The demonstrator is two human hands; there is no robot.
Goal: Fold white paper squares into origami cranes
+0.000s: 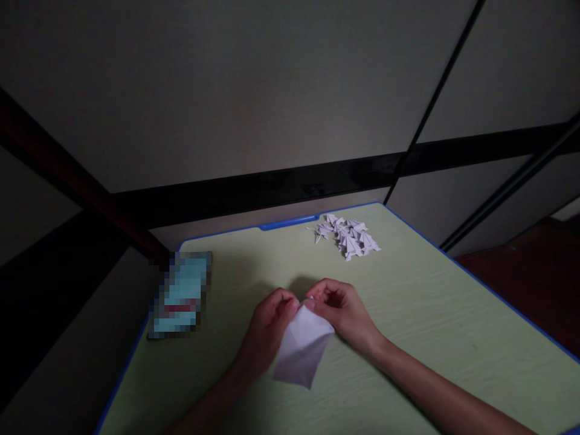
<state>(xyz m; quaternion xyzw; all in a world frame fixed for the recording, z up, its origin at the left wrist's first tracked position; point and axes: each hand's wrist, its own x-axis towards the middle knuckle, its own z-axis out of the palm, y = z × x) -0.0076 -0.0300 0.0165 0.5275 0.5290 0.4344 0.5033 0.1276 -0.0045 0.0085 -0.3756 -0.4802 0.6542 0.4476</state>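
A white sheet of paper [304, 350] hangs between my two hands, its lower part tilted toward me over the table. My left hand [273, 320] pinches its upper edge between thumb and fingers. Close beside it, my right hand [339, 308] pinches the same top end, thumb on the near side. Faint crease lines show on the paper; the folds at the fingertips are partly hidden. Beyond my hands, a cluster of folded white paper pieces [351, 235] lies on the table, pointed and overlapping one another.
The pale green table [444, 326] has a blue edge and a blue strip [290, 222] at its far side. A blurred-out teal flat item [183, 290] lies at the left edge. Behind the table stand grey panels [258, 96] with a black band.
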